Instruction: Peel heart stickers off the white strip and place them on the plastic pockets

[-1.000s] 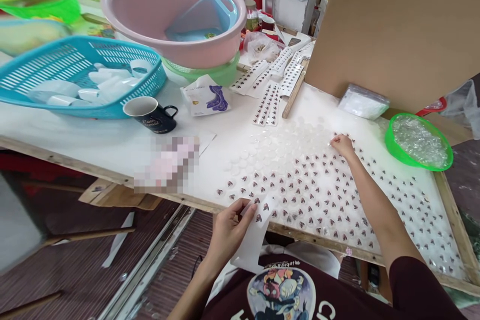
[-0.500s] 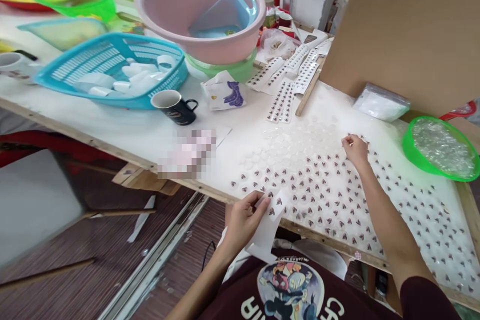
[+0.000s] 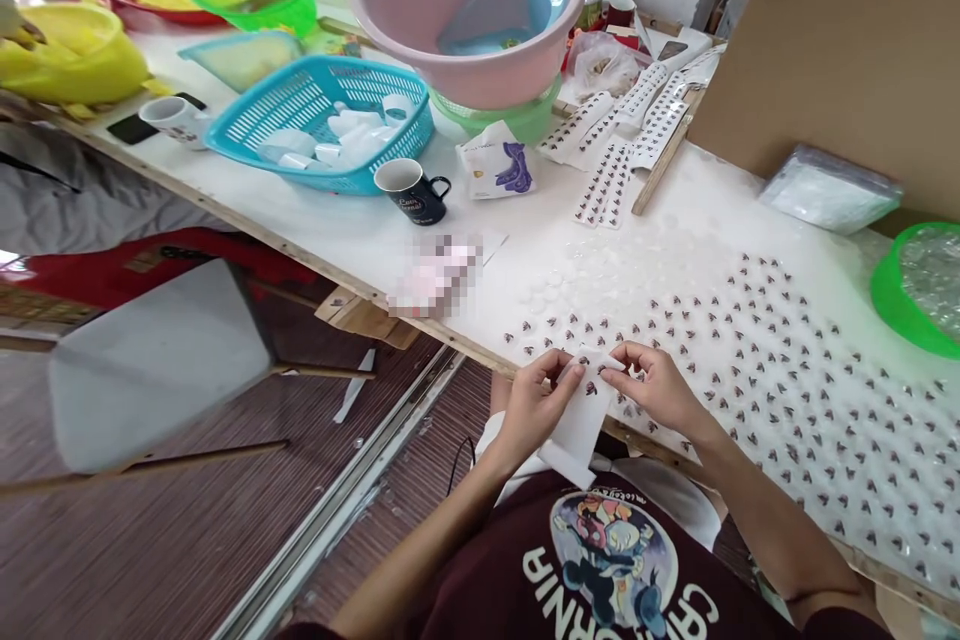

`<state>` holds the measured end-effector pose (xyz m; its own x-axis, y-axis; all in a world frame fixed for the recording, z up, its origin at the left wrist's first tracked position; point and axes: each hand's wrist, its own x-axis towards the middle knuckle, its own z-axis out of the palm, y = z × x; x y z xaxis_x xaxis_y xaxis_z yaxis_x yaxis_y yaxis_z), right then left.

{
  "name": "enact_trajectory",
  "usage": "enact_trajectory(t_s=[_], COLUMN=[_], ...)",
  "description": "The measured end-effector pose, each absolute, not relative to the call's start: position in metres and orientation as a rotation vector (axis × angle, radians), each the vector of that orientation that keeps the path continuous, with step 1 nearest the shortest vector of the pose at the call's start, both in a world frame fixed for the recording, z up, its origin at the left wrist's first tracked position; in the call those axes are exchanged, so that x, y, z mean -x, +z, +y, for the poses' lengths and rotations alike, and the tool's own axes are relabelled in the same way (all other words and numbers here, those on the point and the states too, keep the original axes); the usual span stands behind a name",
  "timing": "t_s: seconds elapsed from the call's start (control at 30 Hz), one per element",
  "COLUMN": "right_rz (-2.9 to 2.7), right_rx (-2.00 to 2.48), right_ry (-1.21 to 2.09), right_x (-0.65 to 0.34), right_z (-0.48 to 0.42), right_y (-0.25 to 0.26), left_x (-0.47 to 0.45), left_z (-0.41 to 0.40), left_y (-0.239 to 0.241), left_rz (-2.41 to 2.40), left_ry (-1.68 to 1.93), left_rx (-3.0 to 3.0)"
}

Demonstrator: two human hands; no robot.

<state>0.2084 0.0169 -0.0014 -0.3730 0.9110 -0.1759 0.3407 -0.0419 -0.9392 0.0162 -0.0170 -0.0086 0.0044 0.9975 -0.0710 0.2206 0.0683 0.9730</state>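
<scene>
My left hand (image 3: 536, 410) pinches the upper left part of a white strip of stickers (image 3: 585, 425) between thumb and fingers. The strip hangs down over the table's front edge, its lower end curled, with a few small dark insect-like prints near the top. My right hand (image 3: 660, 388) is closed at the strip's upper right edge, thumb and forefinger on a dark-printed sticker (image 3: 602, 369); whether it is lifted off the backing I cannot tell. Beyond my hands, rows of clear round pieces (image 3: 592, 270) lie on the white table, many bearing the same dark print (image 3: 757, 350).
More printed sticker strips (image 3: 606, 185) lie by a wooden bar (image 3: 660, 165). Behind stand a dark mug (image 3: 412, 195), a blue basket (image 3: 315, 170) and a pink basin (image 3: 405, 30). A green bowl (image 3: 889, 290) and a clear-wrapped stack (image 3: 829, 190) are at right.
My right hand has come back from the printed pieces at the right to the sticker strip in my left hand. The view has shifted, bringing more of the table's left side into sight.
</scene>
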Motion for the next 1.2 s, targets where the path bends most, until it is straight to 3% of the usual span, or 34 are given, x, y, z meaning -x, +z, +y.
enact_trajectory(t_s=[0.2, 0.4, 0.67, 0.97, 1.2], right_rz=[-1.712, -1.796, -1.854, -1.942, -1.698], right_rx=[1.218, 1.331, 1.259, 1.225, 1.232], right_ry=[1.639, 1.267, 1.316, 0.936, 0.953], right_x=[-0.212, -0.205, -0.206, -0.205, -0.204], right_z=[0.012, 0.008, 0.011, 0.007, 0.009], right_y=[0.0, 0.002, 0.003, 0.0, 0.003], left_x=[-0.017, -0.018, -0.018, -0.018, -0.019], left_z=[-0.018, -0.018, -0.019, -0.018, -0.02], left_y=[-0.01, -0.015, -0.011, -0.014, -0.014], left_rz=[1.234, 1.29, 1.378, 1.421, 1.448], left_ry=[1.082, 1.102, 1.111, 1.094, 1.071], left_rx=[-1.136, -1.077, -1.199, -1.224, -1.29])
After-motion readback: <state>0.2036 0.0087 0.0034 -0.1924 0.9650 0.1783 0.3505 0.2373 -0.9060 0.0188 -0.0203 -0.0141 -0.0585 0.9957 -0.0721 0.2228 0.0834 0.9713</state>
